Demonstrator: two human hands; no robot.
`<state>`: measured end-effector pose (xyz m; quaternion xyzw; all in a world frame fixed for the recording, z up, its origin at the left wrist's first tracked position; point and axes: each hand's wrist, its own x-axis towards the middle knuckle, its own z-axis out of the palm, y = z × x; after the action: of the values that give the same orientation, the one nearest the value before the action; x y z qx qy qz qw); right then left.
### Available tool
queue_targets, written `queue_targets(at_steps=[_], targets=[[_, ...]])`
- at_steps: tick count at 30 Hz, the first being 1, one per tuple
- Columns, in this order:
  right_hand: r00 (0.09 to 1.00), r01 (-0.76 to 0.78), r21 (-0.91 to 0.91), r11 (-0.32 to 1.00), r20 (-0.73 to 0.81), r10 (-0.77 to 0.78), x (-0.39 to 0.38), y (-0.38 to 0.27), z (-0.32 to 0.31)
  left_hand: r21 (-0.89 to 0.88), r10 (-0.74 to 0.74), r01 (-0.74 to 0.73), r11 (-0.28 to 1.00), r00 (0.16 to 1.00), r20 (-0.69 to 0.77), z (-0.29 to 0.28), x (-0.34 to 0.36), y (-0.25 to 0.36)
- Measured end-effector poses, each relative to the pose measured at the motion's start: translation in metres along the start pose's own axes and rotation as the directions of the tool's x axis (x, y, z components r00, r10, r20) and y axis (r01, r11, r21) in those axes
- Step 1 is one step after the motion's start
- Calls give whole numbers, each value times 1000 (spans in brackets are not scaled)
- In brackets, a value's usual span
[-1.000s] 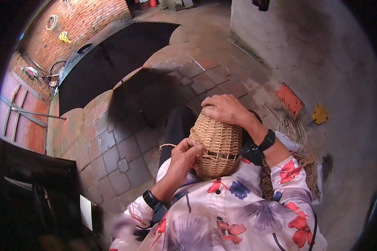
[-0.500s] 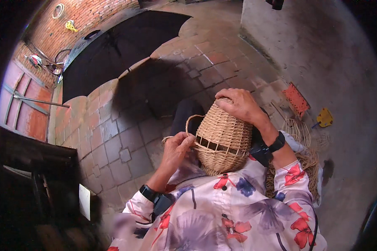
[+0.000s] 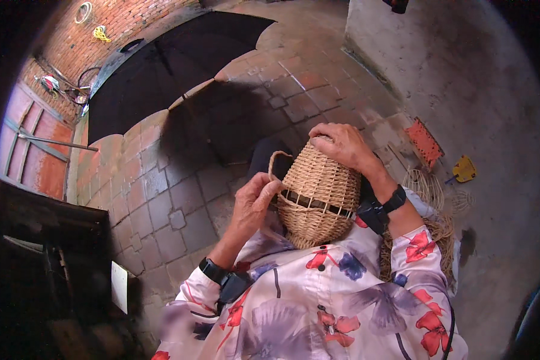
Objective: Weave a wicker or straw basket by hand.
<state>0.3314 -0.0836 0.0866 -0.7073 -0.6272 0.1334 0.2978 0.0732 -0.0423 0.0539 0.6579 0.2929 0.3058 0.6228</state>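
Note:
A tan woven basket [image 3: 323,177] rests in my lap, its narrow end pointing away from me. Across its side runs a dark gap where bare upright stakes show between two woven bands. My right hand [image 3: 345,147] is curled over the narrow far end and grips it. At the left end of the gap, my left hand [image 3: 255,199] pinches a twisted cord [image 3: 272,161] between thumb and fingers. The cord arches up above that hand toward the basket's left side; its tip inside the pinch is hidden.
Bundles of loose tan cord [image 3: 435,231] lie on the floor to my right, near a yellow tool [image 3: 464,169] and an orange-red perforated block [image 3: 424,144]. An open black umbrella [image 3: 174,66] stands ahead on the left. A dark piece of furniture [image 3: 54,222] is at the left.
My left hand has shifted slightly up and right along the gap. The cord's arch looks narrower, and the piece sticking out left of the hand no longer shows. My right hand keeps its hold.

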Motion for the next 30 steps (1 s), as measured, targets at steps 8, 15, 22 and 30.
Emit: queue_targets(at_steps=[8,15,22,30], targets=[[999,-8,-82,997,-47,4,0,-6,-3,-58,-135,149,987,972,191,11,-7,19],[986,17,-127,992,-160,-37,-2,-22,-12,-74,-168,179,981,976,140,19,-8,24],[963,45,-188,981,-252,-93,-3,-24,-10,-71,-286,296,953,950,125,21,-7,33],[962,37,-183,982,-261,-85,-4,-21,-7,152,-216,195,969,967,138,20,-14,40]])
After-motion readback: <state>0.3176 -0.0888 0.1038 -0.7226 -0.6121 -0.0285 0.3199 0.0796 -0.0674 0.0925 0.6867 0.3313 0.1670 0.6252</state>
